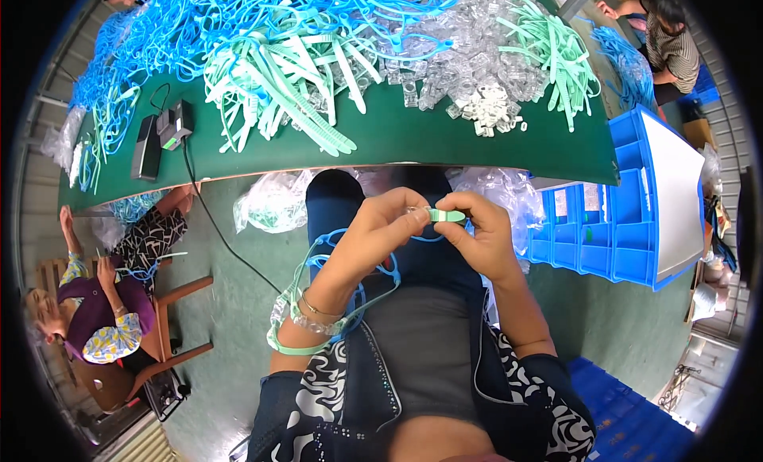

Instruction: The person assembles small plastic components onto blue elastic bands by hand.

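Above my lap, my left hand and my right hand meet with thumbs and fingers pinched. Between them is the end of a mint-green strap, gripped by both hands. A small pale piece shows beside the left fingertips, too small to make out. Around my left forearm hang looped blue straps and a mint-green strap with clear buckles. On the table in front lie a heap of mint-green ribbed straps, clear plastic buckles and small white clips.
The green table has its edge just beyond my hands. Blue straps are piled at its far left. A black box with a cable lies there too. Blue crates stand at right. Co-workers sit left and far right.
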A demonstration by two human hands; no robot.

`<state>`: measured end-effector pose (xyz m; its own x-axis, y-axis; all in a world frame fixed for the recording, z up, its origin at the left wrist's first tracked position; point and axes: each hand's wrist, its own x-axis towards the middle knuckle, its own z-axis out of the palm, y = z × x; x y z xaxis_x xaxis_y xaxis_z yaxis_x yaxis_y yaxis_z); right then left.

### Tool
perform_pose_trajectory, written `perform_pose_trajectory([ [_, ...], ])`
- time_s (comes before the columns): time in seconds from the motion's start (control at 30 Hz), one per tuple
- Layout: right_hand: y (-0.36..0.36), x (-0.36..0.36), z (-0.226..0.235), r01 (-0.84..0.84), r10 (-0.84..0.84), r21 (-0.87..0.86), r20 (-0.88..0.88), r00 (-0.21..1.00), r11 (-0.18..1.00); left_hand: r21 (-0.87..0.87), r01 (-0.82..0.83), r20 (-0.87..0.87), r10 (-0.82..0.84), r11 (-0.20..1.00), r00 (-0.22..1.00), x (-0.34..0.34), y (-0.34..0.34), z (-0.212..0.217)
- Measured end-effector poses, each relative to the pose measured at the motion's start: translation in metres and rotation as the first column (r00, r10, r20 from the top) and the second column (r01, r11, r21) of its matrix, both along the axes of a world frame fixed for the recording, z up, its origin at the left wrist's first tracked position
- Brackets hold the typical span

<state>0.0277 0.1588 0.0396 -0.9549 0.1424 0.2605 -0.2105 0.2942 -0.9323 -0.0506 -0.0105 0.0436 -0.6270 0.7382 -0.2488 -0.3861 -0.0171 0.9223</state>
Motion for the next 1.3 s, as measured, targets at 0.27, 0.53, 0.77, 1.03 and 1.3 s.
perform_pose_trajectory([
  [0.27, -0.004, 0.005, -0.006, -0.021, 0.021, -0.017, -0.038, 0.999, 1.000, 0.245, -0.010, 0.190, -0.038, 0.969, 0.981, 0.001, -0.007, -0.013],
  [0.53, -0.010, 0.001, -0.007, -0.035, 0.031, -0.063, -0.053, 0.998, 0.997, 0.332, -0.093, 0.313, -0.017, 0.939, 0.950, -0.001, -0.008, -0.019],
  [0.77, -0.010, -0.002, -0.005, -0.023, 0.023, 0.005, -0.064, 0.998, 1.000, 0.414, -0.181, 0.436, -0.020, 0.892, 0.900, 0.002, -0.006, -0.019],
  [1.03, -0.002, -0.003, -0.029, -0.114, 0.119, -0.035, 0.199, 0.973, 0.993, 0.628, -0.482, 0.465, 0.202, 0.611, 0.862, -0.012, -0.018, -0.024],
  [1.3, -0.010, -0.017, 0.013, -0.108, 0.096, 0.424, 0.050, 0.994, 0.899, 0.677, -0.654, 0.582, 0.299, 0.337, 0.756, -0.046, -0.052, -0.024],
])
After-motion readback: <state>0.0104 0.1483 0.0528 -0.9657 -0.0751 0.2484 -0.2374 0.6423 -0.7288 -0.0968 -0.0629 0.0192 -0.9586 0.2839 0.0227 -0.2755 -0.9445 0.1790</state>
